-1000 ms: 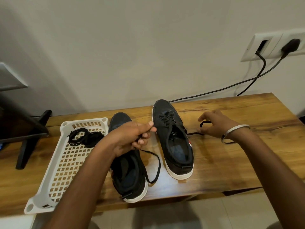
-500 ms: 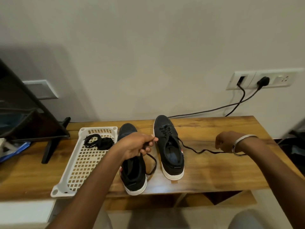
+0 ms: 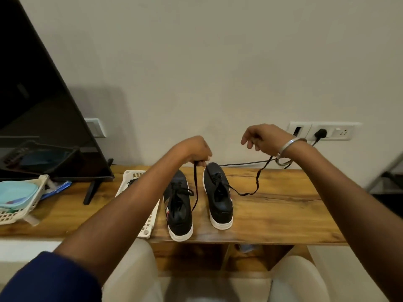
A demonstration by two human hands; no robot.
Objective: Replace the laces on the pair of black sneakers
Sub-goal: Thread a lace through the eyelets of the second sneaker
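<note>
1. Both black sneakers stood below and nearer than the hands on the wooden table, long axes front to back, toes toward the wall.
2. The left hand pinched one lace end above the left sneaker.
3. The right hand, raised beyond the right sneaker, held the other lace end; its grip was hidden.
</note>
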